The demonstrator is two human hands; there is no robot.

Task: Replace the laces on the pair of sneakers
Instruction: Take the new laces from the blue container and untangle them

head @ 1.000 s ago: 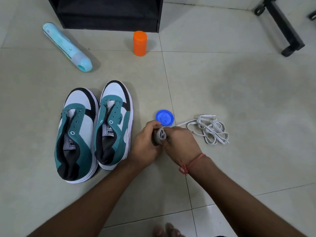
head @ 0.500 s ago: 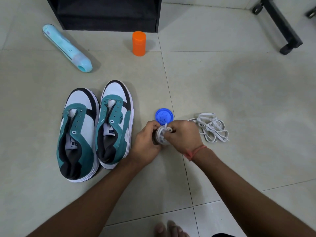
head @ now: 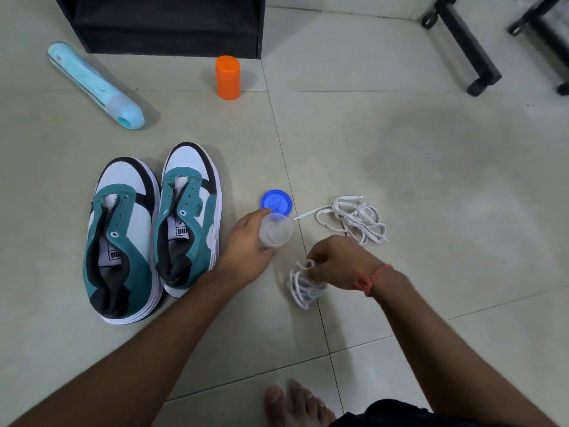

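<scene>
Here the left hand grips a small clear plastic cup, while the right hand pinches a bunched white shoelace beside it.

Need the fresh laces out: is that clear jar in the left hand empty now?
Empty: clear jar shows only its bare bottom; right hand holds the coiled laces.

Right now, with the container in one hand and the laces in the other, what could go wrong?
1. The coiled lace bundle hangs from a pinch of the right hand; its loops could loosen and knot.
2. The loose lace pile lies on the floor close by, so the two sets could get mixed.
3. The left hand holds the open clear container just above the blue lid; if that grip slips, it may roll away.
</scene>
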